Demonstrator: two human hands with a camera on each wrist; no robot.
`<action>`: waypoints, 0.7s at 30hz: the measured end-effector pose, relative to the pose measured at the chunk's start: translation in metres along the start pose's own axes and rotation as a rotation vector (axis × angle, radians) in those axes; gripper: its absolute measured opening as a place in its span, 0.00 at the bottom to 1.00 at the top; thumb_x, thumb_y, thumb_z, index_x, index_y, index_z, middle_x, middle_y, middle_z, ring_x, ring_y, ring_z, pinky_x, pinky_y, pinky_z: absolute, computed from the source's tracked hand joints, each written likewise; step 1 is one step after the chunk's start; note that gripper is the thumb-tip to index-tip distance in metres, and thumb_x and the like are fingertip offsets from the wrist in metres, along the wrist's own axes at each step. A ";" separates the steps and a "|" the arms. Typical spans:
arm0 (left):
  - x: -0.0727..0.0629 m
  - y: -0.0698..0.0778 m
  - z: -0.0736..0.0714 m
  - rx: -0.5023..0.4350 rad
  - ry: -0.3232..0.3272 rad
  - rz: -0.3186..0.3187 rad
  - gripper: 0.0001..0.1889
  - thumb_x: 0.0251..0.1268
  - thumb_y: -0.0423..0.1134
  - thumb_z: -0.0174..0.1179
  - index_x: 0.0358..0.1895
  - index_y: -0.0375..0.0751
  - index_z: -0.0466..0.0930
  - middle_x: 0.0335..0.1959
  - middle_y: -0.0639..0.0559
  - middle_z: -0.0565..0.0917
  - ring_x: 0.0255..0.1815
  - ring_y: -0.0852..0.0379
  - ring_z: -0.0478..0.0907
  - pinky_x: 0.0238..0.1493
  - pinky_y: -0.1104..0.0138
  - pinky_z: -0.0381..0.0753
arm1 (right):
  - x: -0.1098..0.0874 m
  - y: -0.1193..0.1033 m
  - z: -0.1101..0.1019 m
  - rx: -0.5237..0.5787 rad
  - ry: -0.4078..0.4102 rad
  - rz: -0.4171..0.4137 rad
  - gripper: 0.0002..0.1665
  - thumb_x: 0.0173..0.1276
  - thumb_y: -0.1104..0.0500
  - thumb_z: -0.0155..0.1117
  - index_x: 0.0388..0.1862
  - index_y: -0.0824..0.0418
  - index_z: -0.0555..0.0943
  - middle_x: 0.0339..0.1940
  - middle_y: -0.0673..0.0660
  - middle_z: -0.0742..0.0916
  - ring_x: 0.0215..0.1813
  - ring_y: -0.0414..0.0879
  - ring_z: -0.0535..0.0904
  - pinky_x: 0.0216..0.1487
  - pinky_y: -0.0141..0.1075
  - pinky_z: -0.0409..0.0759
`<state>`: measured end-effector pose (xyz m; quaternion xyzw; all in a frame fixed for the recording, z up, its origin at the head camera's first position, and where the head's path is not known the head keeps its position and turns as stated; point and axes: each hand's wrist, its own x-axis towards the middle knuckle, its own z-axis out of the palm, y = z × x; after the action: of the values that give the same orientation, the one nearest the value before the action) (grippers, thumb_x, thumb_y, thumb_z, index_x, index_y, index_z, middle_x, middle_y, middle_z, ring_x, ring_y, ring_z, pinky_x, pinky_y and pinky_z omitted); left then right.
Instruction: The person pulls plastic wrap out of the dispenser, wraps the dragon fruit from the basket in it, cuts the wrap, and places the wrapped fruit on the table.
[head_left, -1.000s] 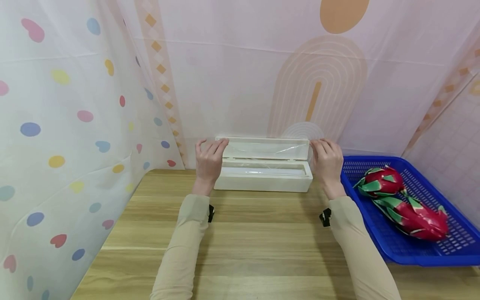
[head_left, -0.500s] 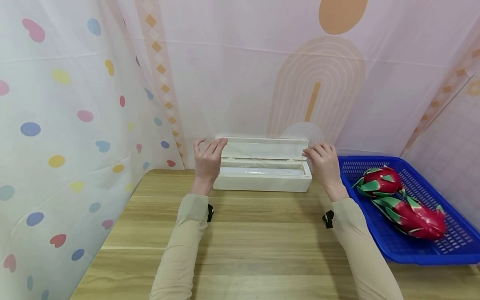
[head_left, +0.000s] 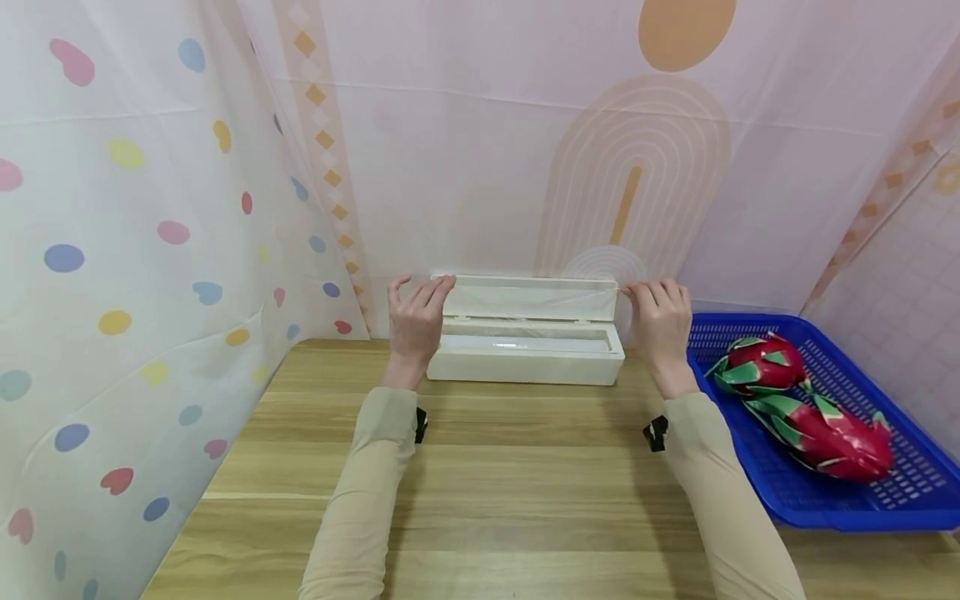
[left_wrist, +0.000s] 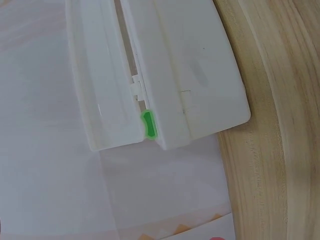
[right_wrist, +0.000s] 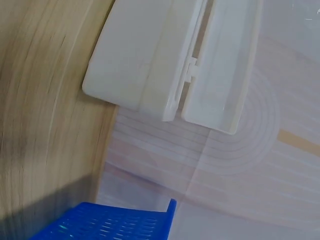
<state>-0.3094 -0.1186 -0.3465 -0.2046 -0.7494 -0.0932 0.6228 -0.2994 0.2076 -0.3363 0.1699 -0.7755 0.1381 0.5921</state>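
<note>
A long white cling film dispenser box (head_left: pixel 525 367) stands at the back of the table, its hinged lid (head_left: pixel 540 298) raised and a white roll (head_left: pixel 517 342) inside. Thin clear cling film (head_left: pixel 555 292) stretches across in front of the lid between both hands. My left hand (head_left: pixel 416 321) pinches its left edge near the lid's left corner. My right hand (head_left: pixel 662 325) pinches the right edge just beyond the lid's right corner. Both wrist views show the box (left_wrist: pixel 200 75) and its lid (right_wrist: pixel 225 65) from the ends, with neither hand in sight; a small green piece (left_wrist: pixel 149 124) shows by the hinge.
A blue plastic basket (head_left: pixel 795 508) sits on the table (head_left: pixel 517 500) at the right, holding two red and green dragon fruits (head_left: pixel 832 437). A patterned cloth (head_left: pixel 450 167) hangs right behind the box, and a dotted cloth (head_left: pixel 150 333) hangs at the left.
My right hand shifted left over the lid's right corner, then moved back right, its fingertips now at the film's edge. The left hand and the box stayed in place.
</note>
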 end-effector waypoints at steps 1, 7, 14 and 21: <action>0.000 0.000 0.000 -0.002 0.004 -0.003 0.09 0.61 0.26 0.58 0.39 0.39 0.85 0.36 0.47 0.89 0.33 0.51 0.85 0.50 0.51 0.76 | 0.000 0.000 0.000 -0.001 0.001 0.008 0.16 0.68 0.58 0.59 0.28 0.71 0.81 0.26 0.65 0.86 0.33 0.59 0.77 0.37 0.50 0.73; 0.003 -0.001 0.001 0.002 0.034 -0.008 0.07 0.61 0.27 0.58 0.38 0.39 0.85 0.35 0.47 0.89 0.32 0.51 0.84 0.49 0.52 0.76 | 0.002 0.000 0.000 -0.009 0.029 0.035 0.15 0.68 0.59 0.58 0.29 0.71 0.82 0.27 0.65 0.86 0.36 0.60 0.77 0.39 0.51 0.74; 0.007 -0.003 -0.002 0.009 0.060 0.002 0.07 0.62 0.28 0.58 0.38 0.38 0.85 0.34 0.47 0.89 0.31 0.51 0.84 0.48 0.51 0.76 | 0.005 0.001 0.000 -0.026 0.082 0.053 0.17 0.69 0.58 0.58 0.29 0.71 0.82 0.26 0.65 0.86 0.36 0.60 0.78 0.39 0.51 0.75; 0.013 -0.003 -0.006 0.013 0.073 0.005 0.09 0.62 0.26 0.57 0.39 0.39 0.85 0.35 0.47 0.89 0.30 0.51 0.84 0.50 0.52 0.76 | 0.010 -0.001 -0.001 -0.025 0.122 0.055 0.17 0.69 0.58 0.58 0.28 0.71 0.82 0.26 0.65 0.86 0.37 0.60 0.79 0.39 0.51 0.75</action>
<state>-0.3072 -0.1208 -0.3329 -0.1989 -0.7263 -0.0944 0.6511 -0.3009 0.2064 -0.3263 0.1323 -0.7442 0.1546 0.6362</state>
